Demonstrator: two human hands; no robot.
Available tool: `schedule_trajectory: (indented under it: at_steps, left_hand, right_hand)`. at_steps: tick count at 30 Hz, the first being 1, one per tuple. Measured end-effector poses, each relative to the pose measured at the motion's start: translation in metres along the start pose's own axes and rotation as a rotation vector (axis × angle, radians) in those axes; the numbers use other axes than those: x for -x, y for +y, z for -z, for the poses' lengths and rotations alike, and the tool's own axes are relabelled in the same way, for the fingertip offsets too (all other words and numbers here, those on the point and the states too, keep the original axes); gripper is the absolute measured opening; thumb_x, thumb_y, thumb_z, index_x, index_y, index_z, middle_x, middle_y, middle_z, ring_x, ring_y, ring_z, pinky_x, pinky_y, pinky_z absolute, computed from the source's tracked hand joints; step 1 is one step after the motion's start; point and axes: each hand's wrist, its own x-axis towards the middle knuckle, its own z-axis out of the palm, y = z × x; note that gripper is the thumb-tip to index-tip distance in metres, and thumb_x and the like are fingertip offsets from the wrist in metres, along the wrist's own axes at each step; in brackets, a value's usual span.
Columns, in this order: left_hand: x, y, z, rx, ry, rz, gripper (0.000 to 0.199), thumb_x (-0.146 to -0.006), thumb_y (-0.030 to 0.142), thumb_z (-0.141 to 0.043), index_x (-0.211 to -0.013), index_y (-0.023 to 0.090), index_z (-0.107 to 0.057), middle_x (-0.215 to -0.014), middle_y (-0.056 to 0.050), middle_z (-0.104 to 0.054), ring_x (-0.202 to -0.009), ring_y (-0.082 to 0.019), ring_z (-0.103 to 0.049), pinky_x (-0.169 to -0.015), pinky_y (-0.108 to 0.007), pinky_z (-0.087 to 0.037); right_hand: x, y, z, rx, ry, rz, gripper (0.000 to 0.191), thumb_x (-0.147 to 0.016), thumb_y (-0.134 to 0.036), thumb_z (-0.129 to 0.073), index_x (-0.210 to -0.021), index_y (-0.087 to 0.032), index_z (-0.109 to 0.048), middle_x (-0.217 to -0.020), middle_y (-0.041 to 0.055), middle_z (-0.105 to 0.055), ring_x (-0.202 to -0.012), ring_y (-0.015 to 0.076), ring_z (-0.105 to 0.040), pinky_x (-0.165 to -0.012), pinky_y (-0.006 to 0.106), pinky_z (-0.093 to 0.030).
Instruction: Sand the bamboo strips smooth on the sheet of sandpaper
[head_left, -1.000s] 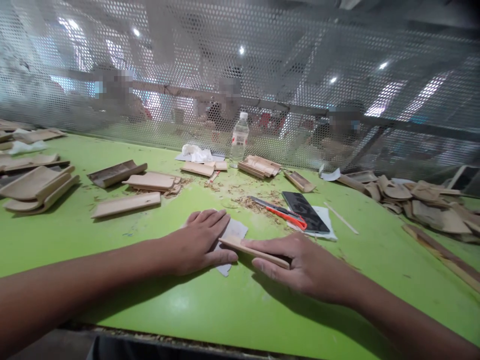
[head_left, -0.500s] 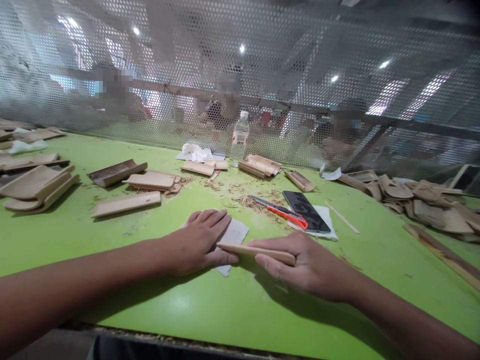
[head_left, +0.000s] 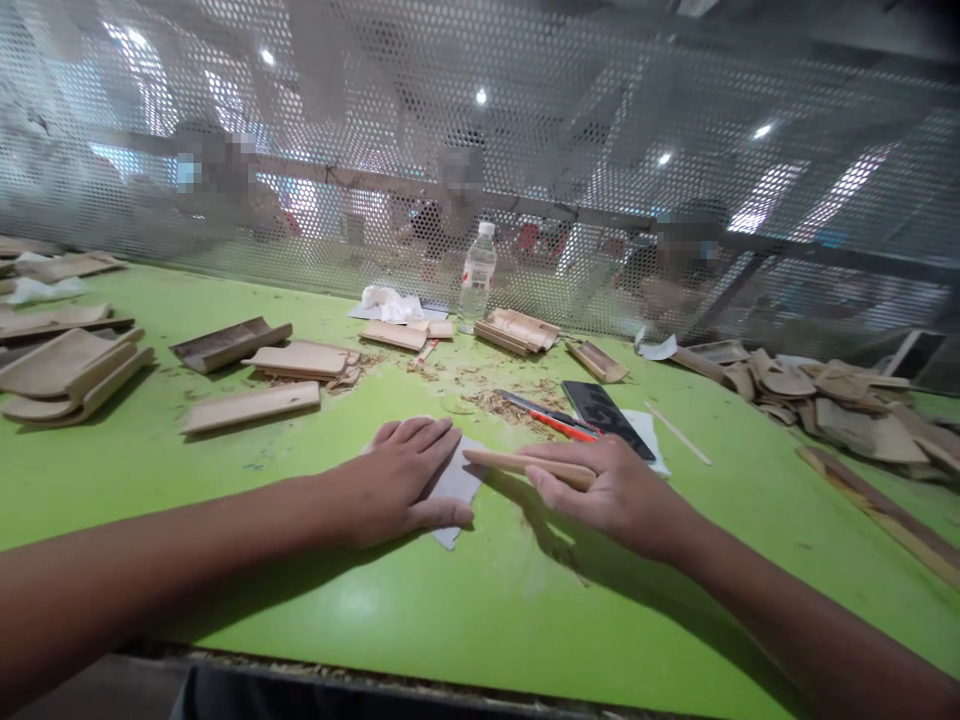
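My left hand (head_left: 405, 480) lies flat, fingers stretched out, on a pale sheet (head_left: 456, 490) that looks like sandpaper or paper. In my right hand (head_left: 611, 495) is a slim, tapered piece of pale wood or bamboo (head_left: 525, 464), gripped near its thicker end. Its narrow tip points left, over the sheet's upper right part; whether it touches the sheet I cannot tell. Just beyond my right hand lie a utility knife (head_left: 559, 422) with an orange-red handle and a dark phone (head_left: 600, 412), which rests partly on a white paper (head_left: 649, 435).
Curved bamboo pieces (head_left: 251, 405) lie to the left, with more in a heap (head_left: 847, 400) at right. A water bottle (head_left: 478, 280) stands before a perforated metal screen (head_left: 360, 130). Shavings (head_left: 487, 400) litter the green table (head_left: 360, 620). People show dimly behind the screen.
My right hand has moved the wooden piece away from me and slightly right, off my left thumb. It now partly covers the knife handle. My left hand stays in place.
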Motion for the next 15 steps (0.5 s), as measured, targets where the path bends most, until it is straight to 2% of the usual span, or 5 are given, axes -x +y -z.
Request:
schedule_trajectory:
  at_steps: [3, 8, 11, 13, 15]
  left_hand:
    - [0.0003, 0.0005, 0.0009, 0.000, -0.012, -0.006, 0.093, -0.101, 0.079, -0.032, -0.163, 0.011, -0.027, -0.166, -0.021, -0.029, -0.151, -0.042, -0.025, -0.118, -0.056, -0.024]
    - [0.0004, 0.0015, 0.0022, -0.010, -0.026, 0.017, 0.096, -0.099, 0.081, -0.032, -0.163, 0.010, -0.026, -0.166, -0.022, -0.027, -0.152, -0.041, -0.023, -0.119, -0.056, -0.021]
    - [0.0001, 0.0013, 0.0014, -0.012, -0.041, 0.013, 0.097, -0.100, 0.081, -0.031, -0.163, 0.008, -0.025, -0.167, -0.022, -0.025, -0.152, -0.042, -0.022, -0.119, -0.056, -0.020]
    - [-0.0002, 0.0016, 0.0013, -0.006, -0.038, 0.008, 0.096, -0.100, 0.081, -0.031, -0.163, 0.008, -0.026, -0.166, -0.022, -0.026, -0.152, -0.043, -0.023, -0.118, -0.057, -0.021]
    - [-0.0004, 0.0022, 0.0016, -0.001, -0.028, 0.010, 0.096, -0.100, 0.081, -0.033, -0.163, 0.009, -0.026, -0.166, -0.022, -0.027, -0.151, -0.042, -0.024, -0.118, -0.057, -0.022]
  right_hand:
    - [0.0002, -0.0012, 0.0013, -0.086, -0.068, -0.044, 0.034, -0.093, -0.036, -0.059, -0.114, -0.018, -0.081, -0.084, 0.0043, -0.077, -0.065, 0.0168, -0.066, -0.054, 0.024, -0.047]
    - [0.0012, -0.0054, 0.0002, -0.036, -0.005, -0.056, 0.034, -0.093, -0.035, -0.060, -0.112, -0.016, -0.080, -0.078, 0.0038, -0.075, -0.060, 0.0153, -0.060, -0.051, 0.024, -0.043]
    - [0.0008, -0.0051, -0.0001, -0.095, -0.068, -0.055, 0.034, -0.093, -0.036, -0.059, -0.112, -0.017, -0.080, -0.081, 0.0039, -0.075, -0.062, 0.0155, -0.060, -0.052, 0.024, -0.043]
    - [-0.0001, -0.0043, 0.0008, -0.118, -0.096, -0.063, 0.032, -0.093, -0.036, -0.060, -0.106, -0.017, -0.081, -0.081, 0.0041, -0.075, -0.062, 0.0156, -0.061, -0.053, 0.024, -0.043]
    - [-0.0008, -0.0040, 0.0018, -0.073, -0.054, -0.067, 0.030, -0.092, -0.036, -0.059, -0.097, -0.016, -0.081, -0.076, 0.0036, -0.073, -0.060, 0.0150, -0.059, -0.052, 0.024, -0.042]
